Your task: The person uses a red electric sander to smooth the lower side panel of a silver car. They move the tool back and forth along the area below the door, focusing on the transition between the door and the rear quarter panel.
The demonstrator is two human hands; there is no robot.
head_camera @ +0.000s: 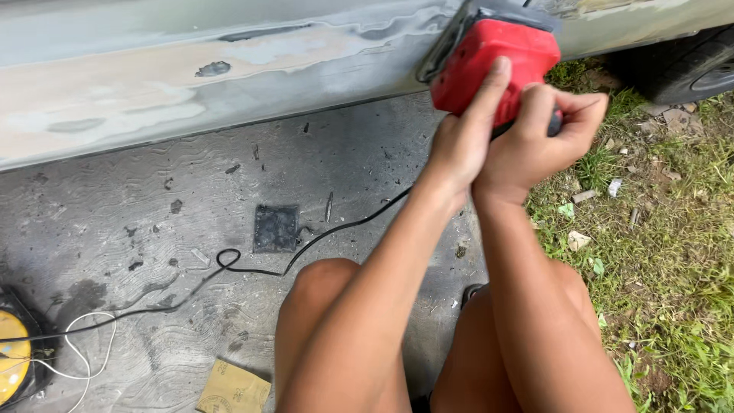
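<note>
A red power sander (pixel 497 57) is pressed against the lower side of a car body panel (pixel 191 84), which is sanded to patches of grey, beige and bare filler. My left hand (pixel 462 138) grips the sander's rear, with the index finger stretched up over its red housing. My right hand (pixel 543 138) wraps around its dark handle just to the right. Both forearms reach up from my bare knees (pixel 329 283) at the bottom of the view. A black power cord (pixel 344 226) runs from under my hands down and left across the ground.
A grey mat (pixel 153 229) covers the ground under the car. On it lie a dark square sanding sheet (pixel 275 228), a tan sandpaper piece (pixel 233 390), a white cord (pixel 84 344) and a yellow round object (pixel 11 356). Littered grass (pixel 657 252) and a tyre (pixel 688 69) lie right.
</note>
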